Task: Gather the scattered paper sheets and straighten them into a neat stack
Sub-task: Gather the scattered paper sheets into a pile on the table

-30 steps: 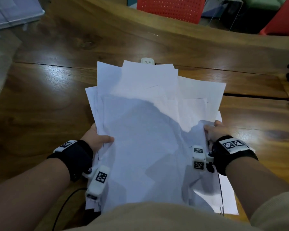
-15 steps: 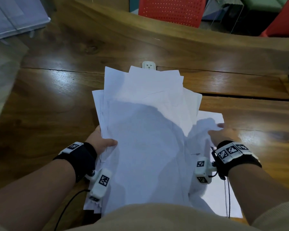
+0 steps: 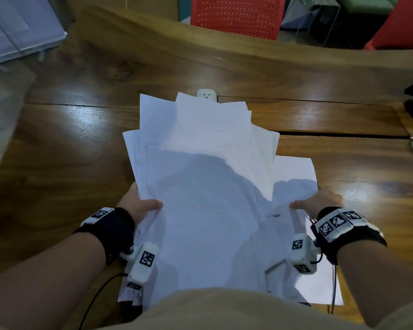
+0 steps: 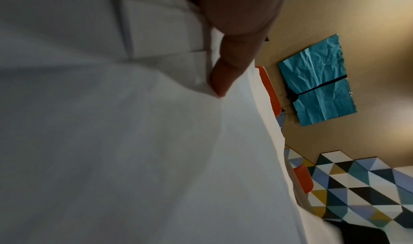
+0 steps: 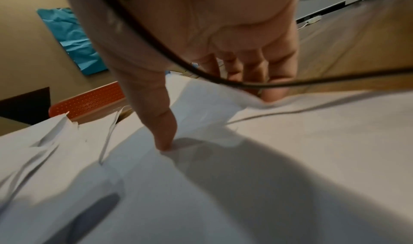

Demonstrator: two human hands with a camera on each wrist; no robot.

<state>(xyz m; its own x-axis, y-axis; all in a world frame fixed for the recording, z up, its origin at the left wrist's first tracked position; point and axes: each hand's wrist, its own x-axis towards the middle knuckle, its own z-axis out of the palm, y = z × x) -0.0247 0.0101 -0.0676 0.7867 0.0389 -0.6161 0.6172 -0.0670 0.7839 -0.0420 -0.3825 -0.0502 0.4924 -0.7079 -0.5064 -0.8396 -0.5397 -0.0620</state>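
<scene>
Paper: thin white sheets (image 3: pixel 200 186), flat rectangles fanned unevenly, corners poking out, loose pile on the table (image 3: pixel 320 120) close to the person.
Table: glossy brown wood, grain and seams showing.
Left hand (image 3: pixel 138 206): thumb on top, pinching the pile's left edge.
Right hand (image 3: pixel 320 201): thumb pressing down, fingers curled under the right-side sheets.

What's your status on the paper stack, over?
Left hand grips the paper sheets at their left edge. Right hand holds one sheet lying apart. Edges uneven. No obstruction.
</scene>
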